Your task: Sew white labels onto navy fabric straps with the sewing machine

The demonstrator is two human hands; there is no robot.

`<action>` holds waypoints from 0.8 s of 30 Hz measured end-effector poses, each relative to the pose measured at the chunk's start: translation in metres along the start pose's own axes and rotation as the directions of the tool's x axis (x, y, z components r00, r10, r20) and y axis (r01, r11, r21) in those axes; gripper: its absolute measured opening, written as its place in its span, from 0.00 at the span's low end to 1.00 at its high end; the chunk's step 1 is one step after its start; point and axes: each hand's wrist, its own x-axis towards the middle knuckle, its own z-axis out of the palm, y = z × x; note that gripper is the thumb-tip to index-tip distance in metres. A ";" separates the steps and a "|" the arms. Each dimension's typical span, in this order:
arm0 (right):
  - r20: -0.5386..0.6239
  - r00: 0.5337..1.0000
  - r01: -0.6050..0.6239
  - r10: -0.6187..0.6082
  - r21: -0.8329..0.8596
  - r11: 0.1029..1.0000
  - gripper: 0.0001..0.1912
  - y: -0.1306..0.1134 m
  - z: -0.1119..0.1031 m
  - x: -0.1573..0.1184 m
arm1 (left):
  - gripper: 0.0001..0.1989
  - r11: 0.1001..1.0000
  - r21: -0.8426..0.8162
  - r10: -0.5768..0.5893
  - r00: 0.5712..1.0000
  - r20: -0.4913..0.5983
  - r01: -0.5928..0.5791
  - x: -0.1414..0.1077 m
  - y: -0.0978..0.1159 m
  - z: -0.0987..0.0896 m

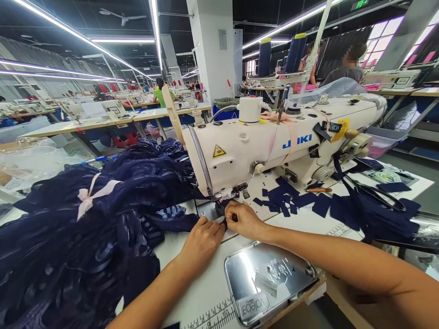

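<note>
Both of my hands meet at the needle area of a white sewing machine (236, 146). My right hand (245, 221) is closed in a pinch on a bit of navy fabric (224, 225) just in front of the needle. Close beside it, my left hand (204, 237) has its fingers bent over the same fabric, against the machine bed. Most of that fabric is hidden by my fingers. On the left lies a large heap of navy garments (85, 219), with a pale pink ribbon (91, 198) on top.
Small cut navy pieces (281, 196) lie right of the needle. Black-handled scissors (380, 194) rest on navy cloth farther right. A shiny metal plate (267, 278) sits in the table's front edge, near printed ruler marks (212, 315). Navy thread cones (264, 57) stand behind; other people work beyond.
</note>
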 end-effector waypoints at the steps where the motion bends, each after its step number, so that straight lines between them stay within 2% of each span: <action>1: -0.002 1.000 0.007 -0.007 -0.003 1.000 0.09 0.000 0.000 0.000 | 0.13 1.000 -0.007 -0.006 1.000 0.006 0.006 0.000 0.000 0.000; 5: 0.021 0.999 0.035 -0.034 -0.014 0.999 0.09 0.001 -0.004 -0.001 | 0.12 1.000 -0.016 -0.025 1.000 0.019 0.025 0.000 0.000 0.000; 10: 0.089 0.990 0.107 -0.112 0.060 0.992 0.09 0.004 -0.015 -0.005 | 0.12 0.998 -0.009 -0.066 0.998 0.012 0.066 -0.003 0.003 -0.001; 14: 0.149 0.969 0.210 -0.197 -0.075 0.975 0.09 0.002 -0.020 -0.012 | 0.13 0.996 -0.002 -0.087 0.996 0.002 0.087 -0.003 0.006 0.000; 16: 0.196 0.946 0.299 -0.258 -0.222 0.928 0.09 -0.002 -0.020 -0.017 | 0.13 0.996 0.013 -0.091 0.996 0.013 0.091 -0.002 0.007 0.001; 20: 0.326 0.886 0.456 -0.328 -0.497 0.738 0.08 -0.013 -0.017 -0.026 | 0.10 0.996 0.049 -0.070 0.997 0.023 0.069 -0.002 0.005 -0.002; 22: 0.379 0.855 0.515 -0.354 -0.547 0.660 0.08 -0.014 -0.018 -0.026 | 0.09 0.997 0.069 -0.040 0.999 -0.009 0.040 -0.006 0.001 -0.007; 24: 0.440 0.804 0.592 -0.399 -0.540 0.598 0.09 -0.011 -0.022 -0.022 | 0.08 0.999 0.055 0.003 0.998 -0.061 0.000 -0.013 -0.003 -0.013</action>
